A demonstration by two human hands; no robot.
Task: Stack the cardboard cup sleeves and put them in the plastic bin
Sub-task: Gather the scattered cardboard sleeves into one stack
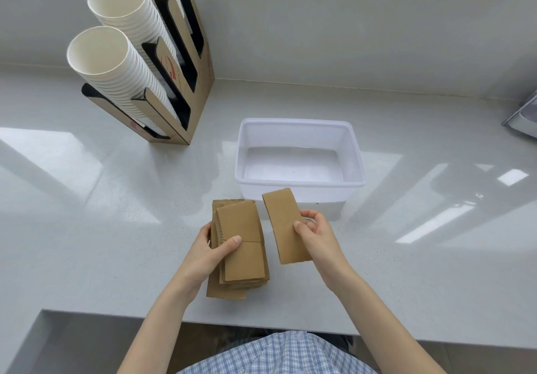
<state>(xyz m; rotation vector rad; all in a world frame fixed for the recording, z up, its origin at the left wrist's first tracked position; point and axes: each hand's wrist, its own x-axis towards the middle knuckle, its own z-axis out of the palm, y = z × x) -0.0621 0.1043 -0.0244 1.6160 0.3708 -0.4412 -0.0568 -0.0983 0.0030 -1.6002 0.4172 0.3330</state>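
A rough stack of brown cardboard cup sleeves is in my left hand, with the thumb on top and the fingers round the left edge, near the counter's front. My right hand pinches a single flat sleeve by its right edge, just right of the stack and apart from it. Directly behind both stands the white translucent plastic bin, with nothing in it. The single sleeve's far end overlaps the bin's front wall in view.
A cardboard cup dispenser holding tall stacks of white paper cups stands at the back left. A grey metallic object pokes in at the right edge. The counter's front edge runs just below my forearms.
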